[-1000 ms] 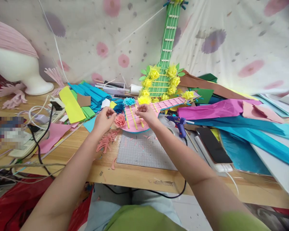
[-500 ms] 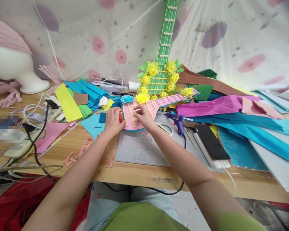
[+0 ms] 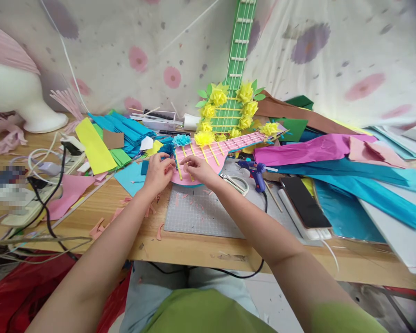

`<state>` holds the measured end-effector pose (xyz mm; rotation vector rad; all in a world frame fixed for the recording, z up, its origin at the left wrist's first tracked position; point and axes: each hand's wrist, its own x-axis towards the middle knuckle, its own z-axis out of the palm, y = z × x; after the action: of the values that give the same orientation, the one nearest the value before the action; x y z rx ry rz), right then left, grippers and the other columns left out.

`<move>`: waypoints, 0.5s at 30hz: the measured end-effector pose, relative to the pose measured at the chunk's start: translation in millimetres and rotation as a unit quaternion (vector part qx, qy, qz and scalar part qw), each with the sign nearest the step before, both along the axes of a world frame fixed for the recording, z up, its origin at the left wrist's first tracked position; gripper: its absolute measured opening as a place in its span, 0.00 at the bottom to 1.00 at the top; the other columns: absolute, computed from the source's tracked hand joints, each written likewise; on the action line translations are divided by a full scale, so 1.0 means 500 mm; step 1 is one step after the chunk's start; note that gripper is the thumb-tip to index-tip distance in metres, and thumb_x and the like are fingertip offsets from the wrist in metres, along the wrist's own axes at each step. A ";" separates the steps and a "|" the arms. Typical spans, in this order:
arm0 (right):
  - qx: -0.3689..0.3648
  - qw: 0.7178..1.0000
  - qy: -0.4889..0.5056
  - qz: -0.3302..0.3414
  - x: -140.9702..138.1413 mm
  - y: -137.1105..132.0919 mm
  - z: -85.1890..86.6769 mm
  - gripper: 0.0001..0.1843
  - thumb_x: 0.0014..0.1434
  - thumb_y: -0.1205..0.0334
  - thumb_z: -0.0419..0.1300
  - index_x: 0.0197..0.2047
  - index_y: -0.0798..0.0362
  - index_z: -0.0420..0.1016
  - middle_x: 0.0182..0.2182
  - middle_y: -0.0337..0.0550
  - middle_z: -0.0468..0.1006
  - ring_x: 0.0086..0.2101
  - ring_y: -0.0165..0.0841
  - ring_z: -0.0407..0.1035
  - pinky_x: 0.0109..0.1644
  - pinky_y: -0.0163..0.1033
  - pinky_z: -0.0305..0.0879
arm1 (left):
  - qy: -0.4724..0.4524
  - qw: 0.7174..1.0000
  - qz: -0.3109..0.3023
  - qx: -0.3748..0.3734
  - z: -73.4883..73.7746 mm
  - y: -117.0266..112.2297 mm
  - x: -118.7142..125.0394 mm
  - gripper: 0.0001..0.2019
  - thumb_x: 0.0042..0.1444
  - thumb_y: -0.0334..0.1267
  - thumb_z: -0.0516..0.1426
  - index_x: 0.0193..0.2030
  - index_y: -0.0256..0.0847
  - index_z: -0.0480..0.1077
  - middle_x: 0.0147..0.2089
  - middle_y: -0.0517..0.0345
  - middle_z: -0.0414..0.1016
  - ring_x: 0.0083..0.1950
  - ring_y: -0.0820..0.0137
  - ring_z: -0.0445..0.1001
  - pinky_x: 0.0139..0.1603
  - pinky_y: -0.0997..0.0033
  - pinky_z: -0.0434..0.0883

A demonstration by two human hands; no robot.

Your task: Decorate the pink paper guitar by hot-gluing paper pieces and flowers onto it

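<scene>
A pink paper guitar (image 3: 211,159) with a blue edge, yellow strips and pale strings lies slanted on the table. A blue paper flower (image 3: 181,140) and a yellow paper flower (image 3: 204,138) sit along its upper edge. At its left end, my left hand (image 3: 158,172) curls around a small red crumpled paper piece, mostly covered by the fingers. My right hand (image 3: 198,169) is over the guitar's body, its fingers bent and apart, with nothing visible in them. Both hands are close to each other.
A green paper guitar (image 3: 228,115) with yellow flowers stands behind. On the right are a blue glue gun (image 3: 257,173), scissors (image 3: 238,185), a phone (image 3: 305,202) and crepe paper (image 3: 305,150). A grey cutting mat (image 3: 201,215) lies in front; a power strip (image 3: 45,194) with cables is left.
My left hand has shifted slightly left, drawing the red paper piece off the guitar's edge. My right hand has moved a little left and down over the guitar. The view has shifted slightly.
</scene>
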<state>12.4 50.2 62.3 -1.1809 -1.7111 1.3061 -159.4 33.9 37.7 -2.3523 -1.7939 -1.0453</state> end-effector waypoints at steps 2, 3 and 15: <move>0.012 1.000 -0.004 0.003 -0.001 0.005 -0.007 0.07 0.47 0.68 0.52 0.31 0.52 0.68 0.23 0.31 0.66 0.23 0.24 0.60 0.28 0.31 0.57 | 0.009 1.000 -0.011 -0.002 0.001 0.000 -0.005 0.07 0.52 0.32 0.54 0.34 0.44 0.74 0.49 0.51 0.66 0.53 0.61 0.64 0.56 0.56 0.62; 0.020 1.000 -0.006 0.003 -0.002 0.009 -0.010 0.05 0.46 0.69 0.53 0.29 0.53 0.67 0.25 0.32 0.68 0.25 0.24 0.62 0.30 0.31 0.59 | 0.012 1.000 -0.014 -0.003 0.002 0.001 -0.007 0.07 0.52 0.32 0.55 0.33 0.44 0.74 0.49 0.51 0.66 0.54 0.61 0.64 0.57 0.56 0.62; 0.025 0.990 -0.140 -0.022 -0.018 0.022 0.027 0.04 0.45 0.71 0.56 0.24 0.53 0.66 0.23 0.36 0.73 0.26 0.29 0.69 0.30 0.33 0.62 | 0.002 1.000 0.002 -0.010 0.007 -0.004 -0.010 0.05 0.51 0.34 0.56 0.32 0.44 0.74 0.45 0.51 0.69 0.51 0.61 0.66 0.55 0.56 0.64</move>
<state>3.6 61.1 75.9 -1.4184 -1.8888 1.1053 -164.5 31.9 41.1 -2.3594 -1.8150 -1.0266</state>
